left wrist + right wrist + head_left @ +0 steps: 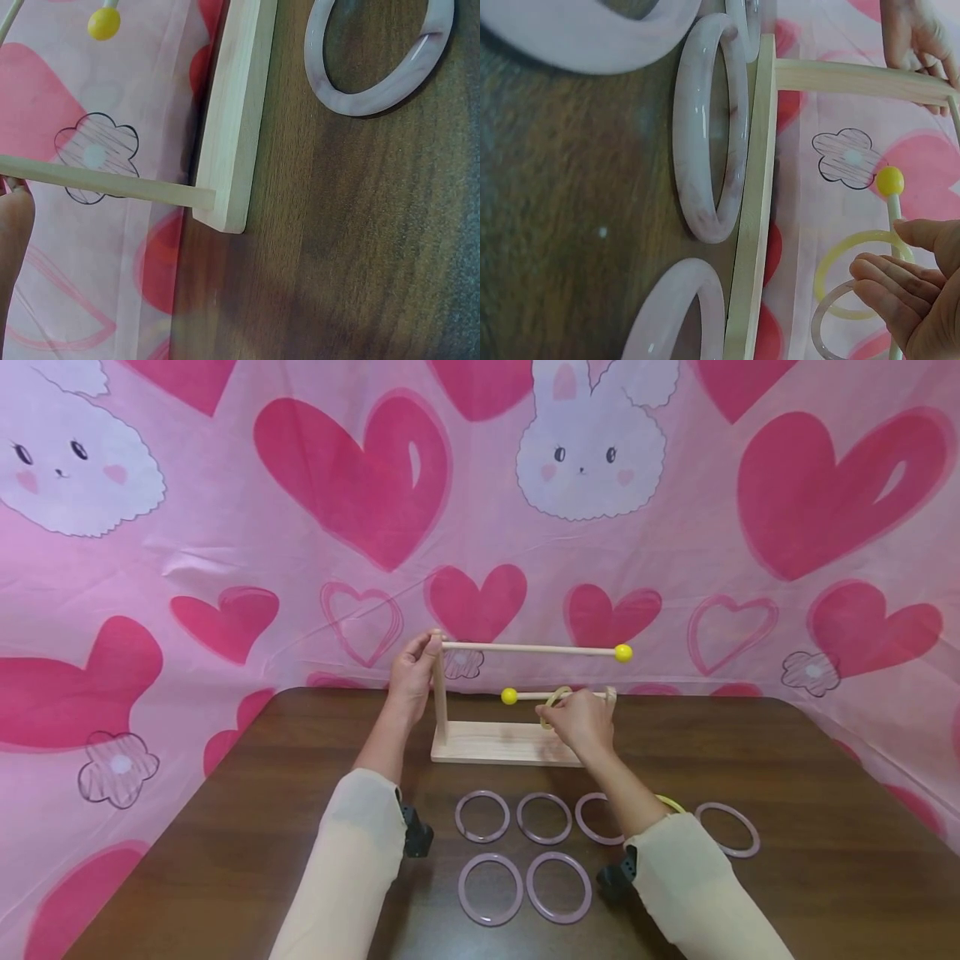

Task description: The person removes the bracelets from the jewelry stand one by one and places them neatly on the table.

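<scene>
A wooden bangle stand has two posts and two rods with yellow ball tips, set at different heights. My left hand grips the top of its taller left post. Around the lower rod hangs a yellow bangle, with a pale bangle behind it. My right hand is beside the yellow bangle, its fingers fairly straight and the thumb apart from them; they seem to touch the bangle. The upper rod carries no bangle. Only part of my left hand shows in the left wrist view.
Several pale purple bangles, among them one at front left and one at far right, lie in two rows on the brown table. Another yellow bangle is partly hidden by my right forearm. A pink heart-patterned cloth hangs behind.
</scene>
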A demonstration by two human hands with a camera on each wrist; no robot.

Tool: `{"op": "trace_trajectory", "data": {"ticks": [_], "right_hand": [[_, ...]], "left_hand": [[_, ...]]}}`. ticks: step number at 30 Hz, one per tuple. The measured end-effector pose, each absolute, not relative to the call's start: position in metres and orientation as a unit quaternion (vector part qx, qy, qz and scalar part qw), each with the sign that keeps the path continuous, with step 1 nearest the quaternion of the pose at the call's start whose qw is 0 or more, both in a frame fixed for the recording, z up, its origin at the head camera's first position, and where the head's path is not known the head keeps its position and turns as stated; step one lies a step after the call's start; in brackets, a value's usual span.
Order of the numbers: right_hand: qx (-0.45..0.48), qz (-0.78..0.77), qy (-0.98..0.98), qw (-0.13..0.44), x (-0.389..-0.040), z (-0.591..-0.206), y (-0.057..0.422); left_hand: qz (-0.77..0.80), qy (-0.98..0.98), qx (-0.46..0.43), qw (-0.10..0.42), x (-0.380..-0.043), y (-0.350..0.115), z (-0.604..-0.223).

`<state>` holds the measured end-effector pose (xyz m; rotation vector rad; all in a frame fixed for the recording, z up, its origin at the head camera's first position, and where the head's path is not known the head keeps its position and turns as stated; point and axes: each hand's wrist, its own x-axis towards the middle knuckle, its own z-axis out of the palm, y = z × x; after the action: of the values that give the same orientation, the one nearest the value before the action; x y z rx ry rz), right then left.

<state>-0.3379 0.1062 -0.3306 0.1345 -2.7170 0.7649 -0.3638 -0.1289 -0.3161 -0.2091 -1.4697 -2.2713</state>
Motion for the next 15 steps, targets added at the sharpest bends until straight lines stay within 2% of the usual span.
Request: {"op": "trace_trajectory", "data": {"ticks": [6,15], "right_hand": [[0.018,0.295,-0.943,0.152,-0.3373,-0.3306,0.1052],[0.051,0.289,-0.940,0.176,-0.3372,-0.3299,0.1051]], "left_hand": [[-0.823,-0.523,-0.074,0.209,-0.3644,-0.1293,-0.3163],[-0.822,-0.523,-0.087,0.209,-0.3641,-0.1299,-0.3168]]}}
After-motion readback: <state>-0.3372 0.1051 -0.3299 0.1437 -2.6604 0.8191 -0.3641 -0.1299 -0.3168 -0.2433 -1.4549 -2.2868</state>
